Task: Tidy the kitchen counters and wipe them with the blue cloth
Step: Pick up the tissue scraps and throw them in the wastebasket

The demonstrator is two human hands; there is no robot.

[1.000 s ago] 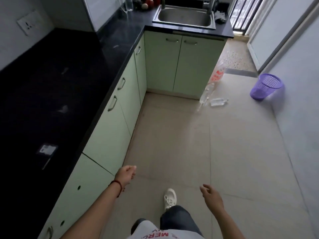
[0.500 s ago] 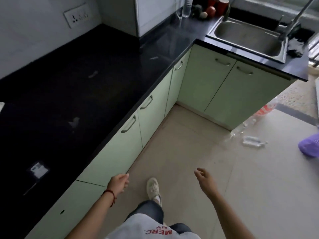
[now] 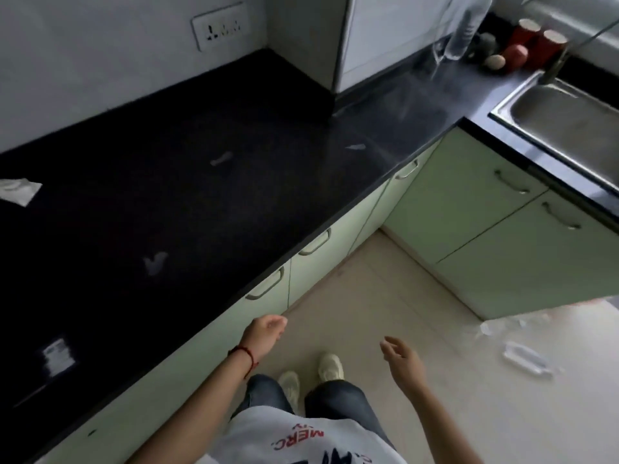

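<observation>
Both hands empty. My left hand [image 3: 264, 333], lower centre of frame, hangs loosely curled just beside the black counter [image 3: 187, 209] edge; right hand [image 3: 403, 358] relaxed, fingers loose, over the floor. Paper scraps [image 3: 154, 262] on the counter at left. Sink [image 3: 562, 118] at upper right. I can't spot the blue cloth.

Black counter [image 3: 207, 209] fills frame's left and centre; pale scraps [image 3: 154, 262] scattered on it, crumpled paper [image 3: 18, 190] at left edge. Red cups [image 3: 536, 40] and clear bottle [image 3: 464, 31] upper right. Floor [image 3: 418, 316] lower right carries plastic bottles [image 3: 526, 358].
</observation>
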